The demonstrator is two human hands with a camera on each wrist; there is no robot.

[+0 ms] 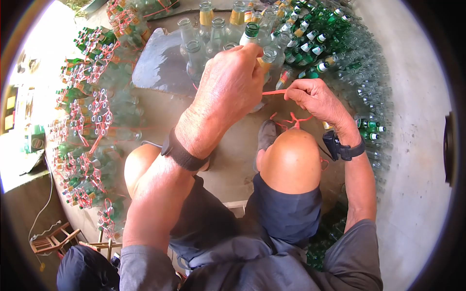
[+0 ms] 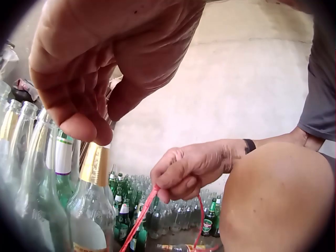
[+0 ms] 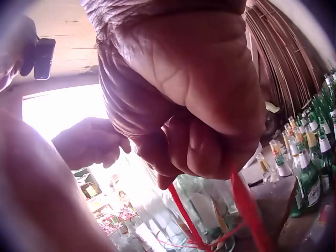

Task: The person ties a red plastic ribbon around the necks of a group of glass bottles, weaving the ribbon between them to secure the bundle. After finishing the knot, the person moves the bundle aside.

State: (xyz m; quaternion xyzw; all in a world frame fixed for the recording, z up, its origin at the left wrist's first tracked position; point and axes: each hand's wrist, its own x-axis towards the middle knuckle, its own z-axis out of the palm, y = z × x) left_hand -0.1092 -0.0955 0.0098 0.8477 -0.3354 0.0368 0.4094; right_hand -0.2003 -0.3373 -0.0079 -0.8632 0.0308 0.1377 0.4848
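Observation:
My left hand is over a group of standing bottles, its fingers loosely bent. In the left wrist view its fingertips overlap the top of a clear bottle with a gold foil neck; no grip shows. My right hand pinches a red plastic string between thumb and curled fingers. The string stretches left and passes behind the left hand. Low around the clear bottles runs more red string, with a crossing in it. A green bottle neck stands beside the left hand. A loose string end hangs from the right hand.
Loose red strings lie over my right knee. A grey slab lies under the bottles. Tied bundles of bottles stand at left, and many green and clear bottles fill the right side by the wall. A wooden stool is at lower left.

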